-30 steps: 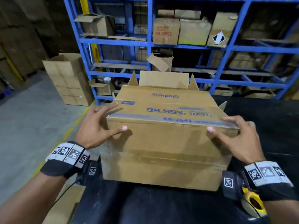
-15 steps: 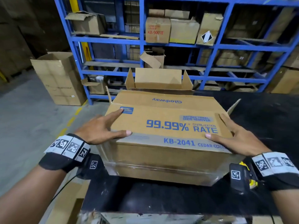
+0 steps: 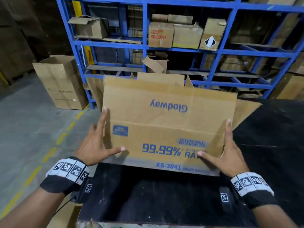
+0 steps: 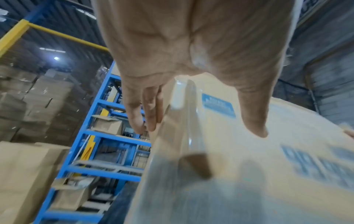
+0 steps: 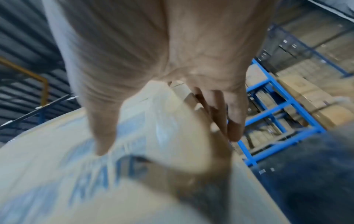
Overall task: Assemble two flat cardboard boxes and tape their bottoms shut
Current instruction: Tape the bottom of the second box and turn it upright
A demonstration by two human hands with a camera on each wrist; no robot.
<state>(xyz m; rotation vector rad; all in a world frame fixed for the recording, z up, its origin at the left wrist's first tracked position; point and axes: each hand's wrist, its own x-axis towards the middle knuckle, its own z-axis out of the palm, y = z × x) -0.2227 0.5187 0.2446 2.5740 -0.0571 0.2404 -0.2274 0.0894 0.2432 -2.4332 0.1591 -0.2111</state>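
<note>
A brown cardboard box [image 3: 164, 122] printed "Glodway" and "99.99% RATE" upside down stands tilted on the black table [image 3: 164, 203], its printed face turned toward me. Clear tape shines along its lower edge. My left hand [image 3: 97, 142] lies flat on the box's left side with straight fingers and the thumb on the printed face. My right hand [image 3: 228, 152] does the same on the right side. The wrist views show each hand, left hand [image 4: 172, 53] and right hand [image 5: 153, 45], straddling a corner of the box [image 4: 249, 166], blurred.
A second open box [image 3: 161, 78] sits just behind the first one. Blue shelving [image 3: 144, 46] loaded with cartons fills the background. A tall open carton [image 3: 60, 83] stands on the floor at left, near a yellow dashed line [image 3: 49, 153].
The box has tipped up, so its printed face now stands steep toward me. Both hands have slid from its near top edge onto its left and right sides.
</note>
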